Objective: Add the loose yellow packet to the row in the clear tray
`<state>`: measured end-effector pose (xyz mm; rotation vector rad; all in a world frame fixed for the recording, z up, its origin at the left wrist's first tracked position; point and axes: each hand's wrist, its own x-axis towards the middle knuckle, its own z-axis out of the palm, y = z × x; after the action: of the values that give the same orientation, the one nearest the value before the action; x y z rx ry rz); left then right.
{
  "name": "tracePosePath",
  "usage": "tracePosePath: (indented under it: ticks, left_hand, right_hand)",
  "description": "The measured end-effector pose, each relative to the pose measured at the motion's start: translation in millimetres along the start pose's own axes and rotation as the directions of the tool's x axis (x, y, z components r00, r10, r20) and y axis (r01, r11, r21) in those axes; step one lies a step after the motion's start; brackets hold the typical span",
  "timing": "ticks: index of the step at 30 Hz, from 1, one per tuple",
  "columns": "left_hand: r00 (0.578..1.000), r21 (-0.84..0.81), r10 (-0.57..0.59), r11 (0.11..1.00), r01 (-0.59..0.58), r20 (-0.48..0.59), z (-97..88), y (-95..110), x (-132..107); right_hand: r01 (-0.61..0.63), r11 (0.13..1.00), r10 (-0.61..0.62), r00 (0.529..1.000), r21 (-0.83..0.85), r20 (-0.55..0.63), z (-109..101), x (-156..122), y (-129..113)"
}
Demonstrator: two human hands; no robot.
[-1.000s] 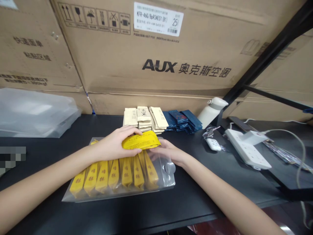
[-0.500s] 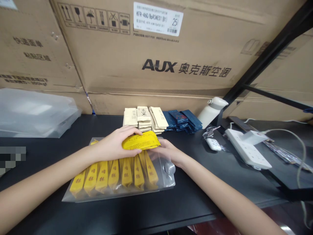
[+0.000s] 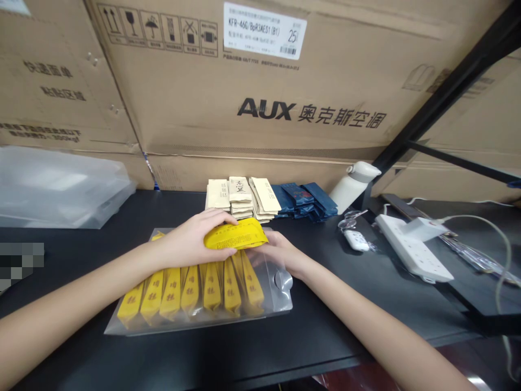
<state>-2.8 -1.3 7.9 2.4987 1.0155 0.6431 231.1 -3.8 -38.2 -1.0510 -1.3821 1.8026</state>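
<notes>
My left hand (image 3: 191, 239) grips a yellow sachet (image 3: 240, 238) held crosswise just above the far edge of a clear plastic pouch (image 3: 277, 304). The pouch lies flat on the black table (image 3: 325, 326) and holds a row of several yellow sachets (image 3: 195, 288) standing side by side. My right hand (image 3: 280, 252) rests at the pouch's far right edge, fingers on the plastic next to the held sachet; whether it pinches the pouch opening is hidden by the sachet.
Behind the pouch lie stacks of beige packets (image 3: 240, 196) and dark blue packets (image 3: 305, 200). A white bottle (image 3: 352, 185), keys with a fob (image 3: 355, 236) and a white power strip (image 3: 411, 247) sit to the right. Clear bags (image 3: 57, 187) lie far left. Cardboard boxes (image 3: 260, 87) form the back wall.
</notes>
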Motion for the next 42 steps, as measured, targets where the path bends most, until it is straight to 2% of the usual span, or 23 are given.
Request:
tracePosePath:
  ticks: [42]
  left_hand:
    - [1.000, 0.010, 0.007, 1.000, -0.007, 0.001, 1.5, -2.4, -0.7]
  right_hand:
    - [0.008, 0.999, -0.009, 1.000, -0.032, -0.024, 0.9, 1.8, 3.0]
